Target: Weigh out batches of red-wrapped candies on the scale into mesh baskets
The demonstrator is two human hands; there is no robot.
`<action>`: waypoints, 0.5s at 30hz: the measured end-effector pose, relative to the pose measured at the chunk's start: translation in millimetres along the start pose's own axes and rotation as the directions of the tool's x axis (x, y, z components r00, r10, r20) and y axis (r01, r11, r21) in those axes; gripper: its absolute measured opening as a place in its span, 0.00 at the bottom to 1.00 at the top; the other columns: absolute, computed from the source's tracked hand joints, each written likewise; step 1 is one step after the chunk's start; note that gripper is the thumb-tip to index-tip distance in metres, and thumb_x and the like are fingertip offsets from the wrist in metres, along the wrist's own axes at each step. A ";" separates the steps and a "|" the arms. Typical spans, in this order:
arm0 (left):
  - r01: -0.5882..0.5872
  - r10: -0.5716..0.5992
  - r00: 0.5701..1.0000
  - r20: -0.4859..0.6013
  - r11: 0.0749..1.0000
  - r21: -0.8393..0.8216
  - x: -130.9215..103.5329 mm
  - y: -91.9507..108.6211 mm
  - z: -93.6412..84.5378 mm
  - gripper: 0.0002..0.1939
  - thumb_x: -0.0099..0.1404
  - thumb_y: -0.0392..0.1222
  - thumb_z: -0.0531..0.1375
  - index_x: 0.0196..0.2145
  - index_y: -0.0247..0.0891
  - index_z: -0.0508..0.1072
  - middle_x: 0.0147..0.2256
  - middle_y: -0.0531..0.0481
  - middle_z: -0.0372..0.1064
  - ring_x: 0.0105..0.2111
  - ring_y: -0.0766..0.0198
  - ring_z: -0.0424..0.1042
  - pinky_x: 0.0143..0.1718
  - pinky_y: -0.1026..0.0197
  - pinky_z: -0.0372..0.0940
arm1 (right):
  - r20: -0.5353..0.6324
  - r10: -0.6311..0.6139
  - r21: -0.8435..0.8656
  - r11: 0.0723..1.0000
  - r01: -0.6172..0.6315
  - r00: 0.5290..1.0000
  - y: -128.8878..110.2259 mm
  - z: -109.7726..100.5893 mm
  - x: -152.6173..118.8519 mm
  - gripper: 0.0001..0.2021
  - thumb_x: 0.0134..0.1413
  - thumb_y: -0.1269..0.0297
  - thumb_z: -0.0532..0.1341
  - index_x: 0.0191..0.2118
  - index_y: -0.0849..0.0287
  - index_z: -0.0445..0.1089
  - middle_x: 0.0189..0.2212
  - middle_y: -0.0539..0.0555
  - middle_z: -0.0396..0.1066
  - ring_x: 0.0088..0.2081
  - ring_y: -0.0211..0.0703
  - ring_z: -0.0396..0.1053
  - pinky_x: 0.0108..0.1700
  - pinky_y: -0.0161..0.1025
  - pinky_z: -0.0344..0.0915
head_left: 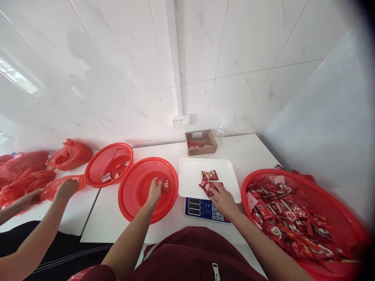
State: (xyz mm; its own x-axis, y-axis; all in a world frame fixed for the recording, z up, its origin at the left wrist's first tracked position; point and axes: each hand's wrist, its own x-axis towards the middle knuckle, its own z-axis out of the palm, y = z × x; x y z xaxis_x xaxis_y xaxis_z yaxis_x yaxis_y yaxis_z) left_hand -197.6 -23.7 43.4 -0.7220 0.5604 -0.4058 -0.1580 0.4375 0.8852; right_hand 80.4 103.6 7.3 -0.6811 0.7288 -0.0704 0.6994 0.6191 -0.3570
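Note:
My left hand (155, 192) is closed on a small red snack packet (165, 186), held over a round red plastic basket (125, 187). My right hand (223, 200) is at the white pan (190, 177) of a digital scale, its fingers curled over red snack packets (207, 189); part of them is hidden under the fingers. Just beyond those fingertips, another red packet (210, 175) lies flat on the pan. The scale's blue panel (200, 207) shows below the pan, with its displays and keys.
On the right, a large red basket (247, 183) holds many red packets. A cardboard box (201, 150) with packets stands behind the scale, beside a clear plastic container (219, 132). Left, another red basket (109, 148) holds several packets; a co-worker's hands (68, 189) handle red plastic bags (70, 154).

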 end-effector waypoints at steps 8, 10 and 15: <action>0.057 -0.057 0.998 0.000 0.997 -0.047 -5.4 -5.7 3.3 0.25 0.65 0.36 0.54 0.58 0.37 0.53 0.45 0.41 0.67 0.32 0.68 0.72 0.38 0.61 0.69 | 0.012 0.002 -0.001 1.000 -0.002 1.000 0.5 -0.2 0.3 0.19 0.56 0.67 0.51 0.54 0.54 0.65 0.61 0.56 0.54 0.60 0.51 0.52 0.56 0.48 0.57; 0.062 -0.062 0.998 0.002 0.997 -0.041 -6.2 -4.6 3.9 0.26 0.64 0.36 0.54 0.59 0.37 0.53 0.48 0.39 0.64 0.31 0.68 0.71 0.38 0.61 0.69 | 0.015 0.007 0.000 1.000 -0.007 1.000 0.1 -0.7 0.3 0.19 0.56 0.67 0.51 0.54 0.54 0.65 0.61 0.57 0.54 0.60 0.52 0.52 0.55 0.49 0.57; 0.063 -0.063 0.998 0.024 0.998 -0.014 -11.4 0.9 5.5 0.26 0.64 0.35 0.53 0.59 0.35 0.53 0.49 0.37 0.63 0.32 0.68 0.71 0.36 0.62 0.69 | 0.021 0.002 -0.002 1.000 -0.002 1.000 -0.2 -2.4 -0.3 0.19 0.57 0.66 0.52 0.53 0.54 0.65 0.61 0.57 0.54 0.60 0.52 0.52 0.54 0.49 0.57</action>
State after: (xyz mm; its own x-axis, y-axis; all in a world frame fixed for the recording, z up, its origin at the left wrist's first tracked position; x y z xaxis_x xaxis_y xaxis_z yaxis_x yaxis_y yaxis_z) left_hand -185.8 -25.8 47.5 -0.6942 0.5484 -0.4661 -0.2127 0.4624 0.8608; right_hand 80.9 103.9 9.6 -0.6842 0.7237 -0.0904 0.7011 0.6186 -0.3546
